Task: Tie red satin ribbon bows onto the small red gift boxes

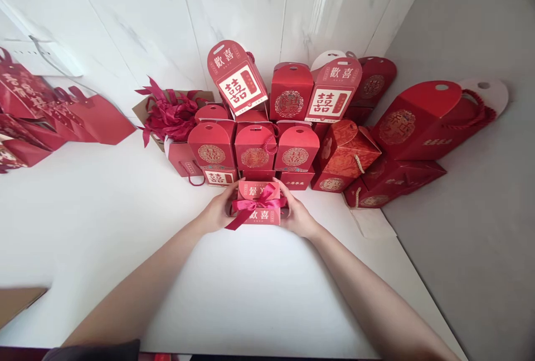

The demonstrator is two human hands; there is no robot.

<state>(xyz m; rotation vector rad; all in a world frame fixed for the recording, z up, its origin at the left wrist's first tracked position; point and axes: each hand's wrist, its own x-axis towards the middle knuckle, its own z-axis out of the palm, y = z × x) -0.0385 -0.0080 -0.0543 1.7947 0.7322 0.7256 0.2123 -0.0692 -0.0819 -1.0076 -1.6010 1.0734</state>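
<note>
Though soft its satin bow [259,203], a flat-sided cardboard box [266,218] tight between left hand [216,211] and right hand [300,217].

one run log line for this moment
left hand: holding gift box; right hand: holding same box; ribbon: bow on top; stacked boxes: behind

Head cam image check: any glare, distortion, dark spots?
Head view: pale glare streaks the glossy white marbled tiles, which splay outward toward the top, likely wide-angle perspective; same view, the plain grey wall darkens at the top right corner; the red ribbon-tied paper box looks fairly clear.
</note>
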